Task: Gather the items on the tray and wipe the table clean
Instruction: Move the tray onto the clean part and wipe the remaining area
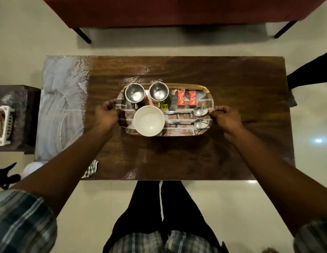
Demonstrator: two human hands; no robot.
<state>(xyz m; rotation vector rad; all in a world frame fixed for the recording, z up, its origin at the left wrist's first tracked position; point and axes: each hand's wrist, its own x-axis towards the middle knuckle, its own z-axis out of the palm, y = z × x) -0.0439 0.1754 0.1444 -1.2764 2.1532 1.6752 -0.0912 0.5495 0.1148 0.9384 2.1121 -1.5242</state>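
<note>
Centre of table (241,84): tray (188,132) loaded w/ all items. Left hand (106,114) & right hand (225,116) each curled on a short end. Risk: an uneven lift tilts it. Bowl (149,120) sits at near rim, and steel cups (134,94) & spoons (200,111) could slide off.

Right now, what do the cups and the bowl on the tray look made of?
Left cup and right cup: probably stainless steel, polished, with bright mirror-like glints inside. Bowl: off-white, dull sheen, plastic or ceramic; cannot tell which.
</note>
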